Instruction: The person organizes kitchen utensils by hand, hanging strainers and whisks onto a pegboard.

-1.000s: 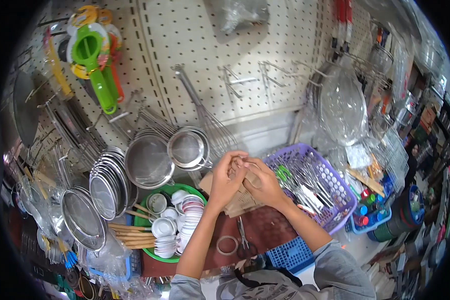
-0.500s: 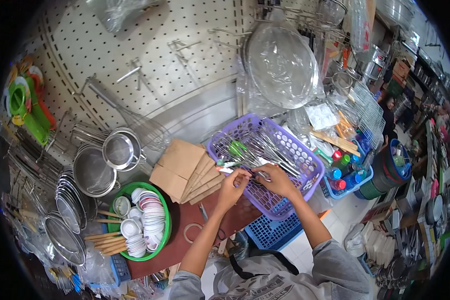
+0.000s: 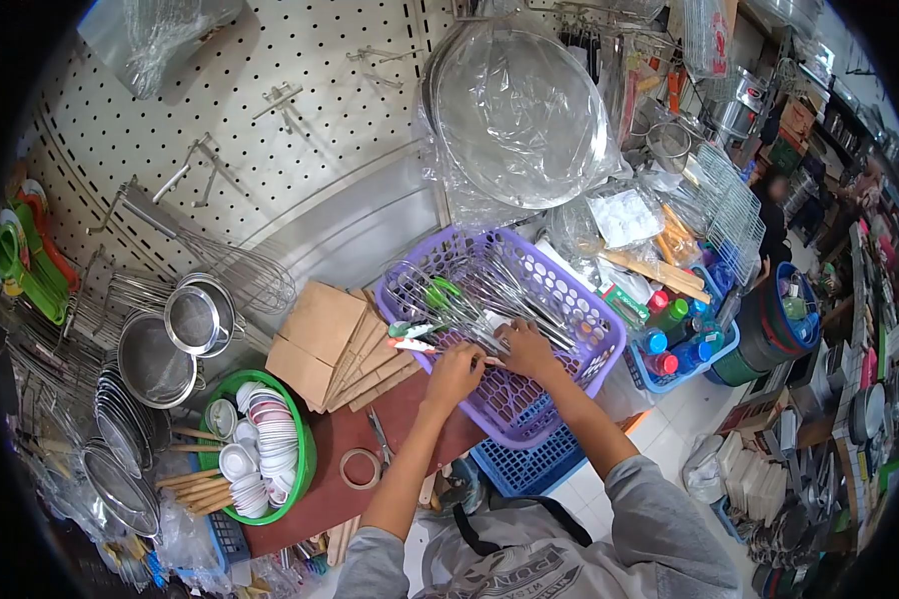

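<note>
Both of my hands are over the near-left part of a purple plastic basket (image 3: 609,374). Inside it lies a heap of thin metal utensils (image 3: 524,290), with a bright green piece (image 3: 440,292) among them. My left hand (image 3: 456,375) is closed in a pinch at the near side of the heap, right by a thin white-and-orange item (image 3: 413,345). Beside it, my right hand (image 3: 529,351) has its fingers bent down onto the metal pieces. A slim strip shows between the two hands; I cannot tell what it is.
Flat brown cardboard pieces (image 3: 315,327) lean left of the basket. Scissors (image 3: 380,435) and a tape roll (image 3: 360,468) lie on the red-brown tabletop (image 3: 320,509). A green tub (image 3: 308,449) holds white spoons and cups. Colorful-capped bottles (image 3: 691,351) stand at right; strainers (image 3: 158,359) hang left.
My view has shifted, so the wall and basket sit further left. My right hand has dropped its fingers onto the metal utensils, and both hands are lower over the basket.
</note>
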Demonstrator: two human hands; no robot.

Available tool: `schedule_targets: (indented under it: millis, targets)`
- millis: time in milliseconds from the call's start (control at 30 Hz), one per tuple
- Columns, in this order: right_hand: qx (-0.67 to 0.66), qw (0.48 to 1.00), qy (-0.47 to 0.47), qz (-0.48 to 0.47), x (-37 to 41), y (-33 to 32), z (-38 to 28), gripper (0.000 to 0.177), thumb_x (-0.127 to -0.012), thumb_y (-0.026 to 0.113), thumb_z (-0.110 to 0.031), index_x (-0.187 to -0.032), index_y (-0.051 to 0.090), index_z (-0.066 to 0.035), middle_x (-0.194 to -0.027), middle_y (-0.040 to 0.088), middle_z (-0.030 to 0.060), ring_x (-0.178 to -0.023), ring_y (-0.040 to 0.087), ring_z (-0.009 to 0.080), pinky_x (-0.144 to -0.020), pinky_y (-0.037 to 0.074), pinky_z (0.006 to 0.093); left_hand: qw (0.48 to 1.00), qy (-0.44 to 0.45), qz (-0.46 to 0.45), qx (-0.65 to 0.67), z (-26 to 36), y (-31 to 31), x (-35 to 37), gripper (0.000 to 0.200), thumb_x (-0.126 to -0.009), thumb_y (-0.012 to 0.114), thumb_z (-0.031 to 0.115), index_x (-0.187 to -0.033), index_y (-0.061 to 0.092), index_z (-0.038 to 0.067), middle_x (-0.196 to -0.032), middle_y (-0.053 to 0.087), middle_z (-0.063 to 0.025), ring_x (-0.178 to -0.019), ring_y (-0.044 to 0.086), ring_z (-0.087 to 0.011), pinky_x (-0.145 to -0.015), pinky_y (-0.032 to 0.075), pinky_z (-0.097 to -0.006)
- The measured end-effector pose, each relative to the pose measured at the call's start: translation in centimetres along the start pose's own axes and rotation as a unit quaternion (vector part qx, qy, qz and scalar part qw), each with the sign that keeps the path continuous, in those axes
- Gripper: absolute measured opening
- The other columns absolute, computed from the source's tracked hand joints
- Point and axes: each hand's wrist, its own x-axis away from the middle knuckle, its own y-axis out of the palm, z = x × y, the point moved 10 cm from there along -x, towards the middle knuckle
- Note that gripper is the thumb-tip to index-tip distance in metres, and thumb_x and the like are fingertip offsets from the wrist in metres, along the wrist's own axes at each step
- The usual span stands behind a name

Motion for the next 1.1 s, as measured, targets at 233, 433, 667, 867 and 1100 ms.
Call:
schedule_targets:
  millis: [233, 433, 667, 867, 1100]
  targets:
    - [-0.015, 0.999, -0.022, -0.037, -0.1, 1.5, 0.3, 0.058, -0.084, 0.076, -0.060, -0.133, 0.057, -0.035, -0.144, 0.050, 0.0300, -0.135, 0.050, 0.0528, -0.100, 0.052, 0.0563, 0.991, -0.079, -0.054, -0.091, -1.2, 1.5, -0.5, 0.057, -0.087, 0.071, 0.016, -0.140, 0.051, 0.015, -0.132, 0.055, -0.0178, -0.105, 0.068, -0.0428, -0.084, 0.058, -0.0510]
    - [-0.045, 0.997, -0.029, -0.046, -0.1, 1.0, -0.3, 0.056, -0.083, 0.080, -0.052, -0.133, 0.059, -0.035, -0.129, 0.061, 0.0221, -0.118, 0.063, 0.0427, -0.091, 0.056, 0.0506, 0.975, -0.120, -0.116, -0.148, -3.0, 3.5, -0.7, 0.068, -0.084, 0.075, 0.016, -0.145, 0.046, 0.017, -0.134, 0.052, -0.0191, -0.104, 0.068, -0.0429, -0.083, 0.058, -0.0509]
    - [-0.312, 0.939, -0.127, -0.065, -0.3, -2.4, -3.6, 0.043, -0.084, 0.079, -0.024, -0.125, 0.068, -0.018, -0.083, 0.065, 0.0064, -0.075, 0.068, 0.0177, -0.071, 0.055, 0.0343, 0.996, -0.092, 0.012, -0.009, -0.6, -0.1, -0.7, 0.062, -0.088, 0.072, 0.008, -0.144, 0.049, 0.020, -0.126, 0.055, -0.0167, -0.104, 0.067, -0.0434, -0.083, 0.057, -0.0521]
    - [-0.542, 0.828, -0.102, -0.102, -0.3, -3.4, -4.9, 0.029, -0.089, 0.068, -0.005, -0.118, 0.073, -0.005, -0.087, 0.066, 0.0019, -0.072, 0.063, 0.0083, -0.064, 0.052, 0.0249, 0.988, -0.010, 0.134, 0.081, 1.4, -3.2, -0.1, 0.056, -0.088, 0.071, 0.001, -0.139, 0.058, 0.020, -0.115, 0.056, -0.0128, -0.095, 0.067, -0.0374, -0.079, 0.055, -0.0460]
    - [-0.492, 0.848, -0.196, -0.014, 1.1, -6.9, -7.4, 0.036, -0.087, 0.070, -0.003, -0.123, 0.072, -0.008, -0.087, 0.070, 0.0006, -0.078, 0.065, 0.0050, -0.063, 0.051, 0.0211, 0.956, 0.004, 0.204, 0.209, 0.8, -4.2, 1.0, 0.042, -0.088, 0.067, -0.009, -0.128, 0.065, 0.003, -0.110, 0.057, -0.0114, -0.094, 0.066, -0.0226, -0.077, 0.054, -0.0332]
